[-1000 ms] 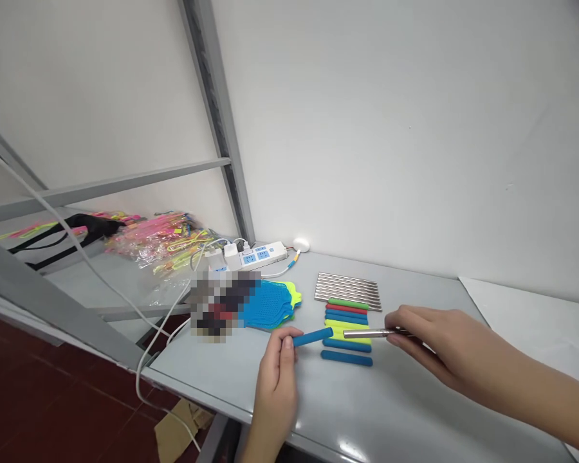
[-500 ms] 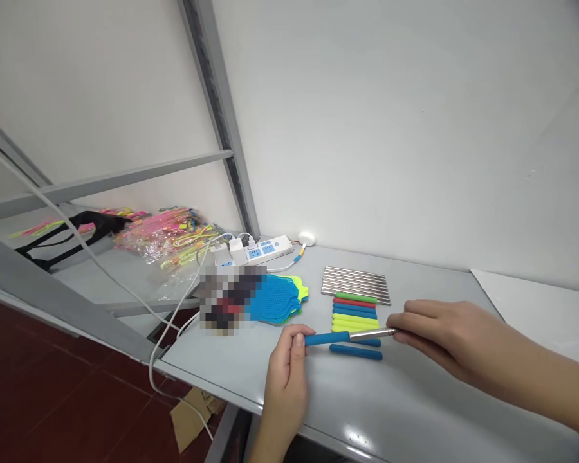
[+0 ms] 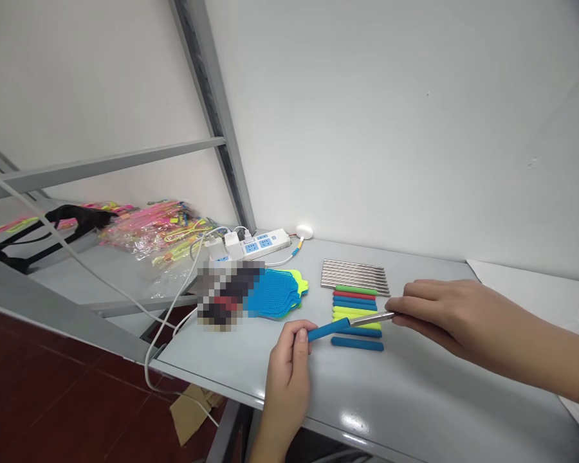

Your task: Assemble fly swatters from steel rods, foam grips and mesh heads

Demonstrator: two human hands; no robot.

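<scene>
My left hand [image 3: 292, 357] pinches the near end of a blue foam grip sleeve [image 3: 329, 330]. Out of the sleeve's other end comes a shiny metal rod [image 3: 370, 318], whose far end is between the fingers of my right hand [image 3: 437, 312]. Sleeve and rod are joined in one line, tilted up to the right above the table. Beneath them lies a column of loose sleeves: green [image 3: 356, 290], red [image 3: 354, 295], yellow [image 3: 350, 310] and blue [image 3: 357, 344]. Behind this column several metal rods [image 3: 354, 275] lie side by side.
Blue mesh fly-swatter heads [image 3: 275, 292] are stacked left of the sleeves, with a yellow one [image 3: 300, 283] showing. A white power strip [image 3: 265, 244] with plugs lies behind them. Bagged colourful items [image 3: 159, 225] rest by the grey shelf frame [image 3: 226, 141]; a white cable [image 3: 147, 366] hangs over the table's left edge.
The rod and sleeve are tilted a little more, with the right end higher. Both hands keep their hold, and the camera view has shifted slightly.
</scene>
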